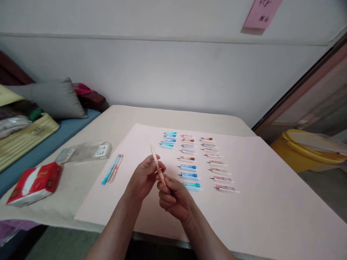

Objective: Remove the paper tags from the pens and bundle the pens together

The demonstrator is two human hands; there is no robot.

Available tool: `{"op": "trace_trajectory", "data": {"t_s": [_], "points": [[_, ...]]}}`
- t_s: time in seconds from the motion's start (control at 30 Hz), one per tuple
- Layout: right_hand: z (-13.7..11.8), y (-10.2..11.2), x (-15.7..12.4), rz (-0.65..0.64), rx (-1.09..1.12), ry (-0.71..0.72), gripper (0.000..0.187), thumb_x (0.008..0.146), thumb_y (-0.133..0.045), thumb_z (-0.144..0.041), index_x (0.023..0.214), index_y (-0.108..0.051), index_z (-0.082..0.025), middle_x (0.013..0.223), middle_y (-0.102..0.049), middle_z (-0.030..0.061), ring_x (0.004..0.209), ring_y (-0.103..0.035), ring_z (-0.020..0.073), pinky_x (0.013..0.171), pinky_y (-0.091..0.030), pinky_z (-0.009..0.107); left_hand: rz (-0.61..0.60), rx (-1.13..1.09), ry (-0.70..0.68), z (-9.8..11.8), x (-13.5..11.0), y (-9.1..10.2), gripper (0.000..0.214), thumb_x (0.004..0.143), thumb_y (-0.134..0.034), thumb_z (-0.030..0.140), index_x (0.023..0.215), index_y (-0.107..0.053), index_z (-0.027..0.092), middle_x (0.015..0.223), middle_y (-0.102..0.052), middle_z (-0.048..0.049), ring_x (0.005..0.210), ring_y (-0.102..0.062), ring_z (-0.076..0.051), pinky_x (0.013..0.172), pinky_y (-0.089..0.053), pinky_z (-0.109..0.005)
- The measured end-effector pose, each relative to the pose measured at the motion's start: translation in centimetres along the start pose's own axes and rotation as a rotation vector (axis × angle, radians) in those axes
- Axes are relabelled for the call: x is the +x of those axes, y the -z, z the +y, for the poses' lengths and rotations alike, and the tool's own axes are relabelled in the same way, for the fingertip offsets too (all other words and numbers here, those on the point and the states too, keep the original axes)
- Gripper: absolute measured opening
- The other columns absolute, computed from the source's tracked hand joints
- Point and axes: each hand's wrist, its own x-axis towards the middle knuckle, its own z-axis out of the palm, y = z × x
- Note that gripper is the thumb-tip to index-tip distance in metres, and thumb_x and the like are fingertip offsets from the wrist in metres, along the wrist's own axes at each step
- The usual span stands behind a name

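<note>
A pale orange pen (154, 154) is held up over the table, its narrow tip pointing up and away from me. My left hand (145, 177) pinches it around the middle. Lower down, my right hand (175, 195) grips its darker orange end. Beyond and to the right of my hands lie rows of pens taken apart, blue barrels (189, 175), brown-ended barrels (186, 159) and pinkish barrels (225, 188), with thin white tubes beside many of them. Left of my hands lie several whole-looking pens (111, 169), side by side.
Pink paper (271, 202) covers much of the table. On its left are a clear plastic package (84, 152) and a red tissue pack (35, 184). A grey cushion (56, 97) rests on the blue seat at left. A yellow bin (292, 151) stands at right.
</note>
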Motion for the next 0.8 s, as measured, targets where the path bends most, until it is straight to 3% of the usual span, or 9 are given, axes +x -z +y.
{"op": "trace_trajectory", "data": {"t_s": [0.13,0.37,0.5,0.57,0.63,0.8], "points": [[-0.2,-0.3,0.3,0.129,-0.221,0.120,0.018,0.082,-0.057,-0.031,0.092,-0.056,-0.017,0.062,-0.048,-0.0060,0.037,-0.021,0.0009,0.039,-0.012,0.019,0.048,0.036,-0.024,0.2,0.1,0.2,0.024,0.076,-0.063,0.024,0.098,-0.057,0.018,0.081,-0.063,-0.0049,0.077,-0.058,-0.016,0.068,-0.043,-0.027],[0.0,-0.7,0.4,0.477,-1.026,0.442,0.016,0.087,-0.046,-0.026,0.088,-0.060,-0.019,0.063,-0.049,-0.0035,0.048,-0.038,0.0066,0.046,-0.025,0.022,0.204,0.183,-0.098,0.3,0.3,-0.1,0.023,0.071,-0.065,0.025,0.092,-0.064,0.015,0.086,-0.065,-0.0088,0.087,-0.058,-0.019,0.080,-0.043,-0.034],[0.8,-1.0,0.5,0.550,-1.272,0.544,0.017,0.087,-0.045,-0.027,0.087,-0.060,-0.020,0.064,-0.051,-0.0026,0.058,-0.043,0.0094,0.053,-0.029,0.023,0.313,0.365,-0.194,0.1,0.2,-0.2,0.020,0.072,-0.064,0.034,0.077,-0.065,0.015,0.074,-0.059,-0.0023,0.072,-0.054,-0.013,0.073,-0.044,-0.028],[1.0,-1.1,0.6,0.517,-1.201,0.500,0.016,0.086,-0.046,-0.027,0.086,-0.061,-0.019,0.063,-0.050,-0.0027,0.054,-0.041,0.0086,0.051,-0.027,0.023,0.352,0.384,-0.199,0.0,0.2,0.1,0.021,0.070,-0.066,0.034,0.076,-0.065,0.014,0.067,-0.056,-0.0004,0.066,-0.051,-0.011,0.070,-0.043,-0.027],[0.9,-1.0,0.7,0.450,-0.956,0.387,0.015,0.084,-0.048,-0.027,0.086,-0.060,-0.018,0.060,-0.048,-0.0035,0.046,-0.035,0.0063,0.044,-0.022,0.022,0.369,0.341,-0.190,0.0,0.2,0.4,0.024,0.068,-0.068,0.031,0.083,-0.064,0.013,0.068,-0.059,-0.0017,0.067,-0.053,-0.012,0.070,-0.044,-0.027],[0.4,-0.4,0.6,0.240,-0.283,0.112,0.017,0.080,-0.055,-0.028,0.091,-0.057,-0.016,0.061,-0.047,-0.0056,0.037,-0.017,0.0006,0.039,-0.010,0.020,0.224,0.260,-0.142,0.3,0.0,0.4,0.028,0.074,-0.062,0.028,0.098,-0.059,0.013,0.079,-0.064,-0.0079,0.073,-0.056,-0.016,0.064,-0.044,-0.028]]}}
